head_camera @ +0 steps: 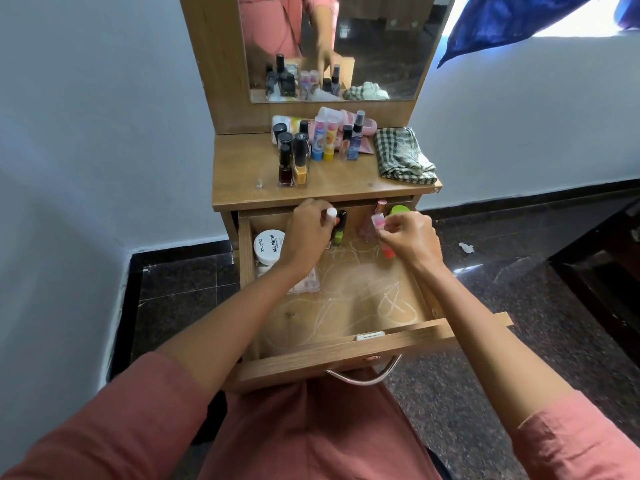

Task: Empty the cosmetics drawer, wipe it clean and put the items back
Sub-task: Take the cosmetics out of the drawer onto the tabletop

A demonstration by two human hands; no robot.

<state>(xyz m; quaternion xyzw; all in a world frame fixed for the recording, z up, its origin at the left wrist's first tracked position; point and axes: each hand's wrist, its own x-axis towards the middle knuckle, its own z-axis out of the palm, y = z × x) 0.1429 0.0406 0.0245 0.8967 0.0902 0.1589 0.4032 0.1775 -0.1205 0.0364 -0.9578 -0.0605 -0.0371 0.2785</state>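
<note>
While curled fingers [313,205] of the left hand [306,237] hold a white-capped bottle [331,213] and the right hand [410,239] pinches a pink bottle [388,252], either lift could topple the green bottle [338,236] between.

I face a light wooden dressing table [242,168] set against a pale, bluish-white wall [104,116], with its mirror [381,46] rising above the top. The floor [519,289] around me is dark speckled stone, glossy in places, with a black skirting [519,197] along the wall. Up to my right, daylight glares through a window [571,24] beside a blue curtain [502,22].
</note>
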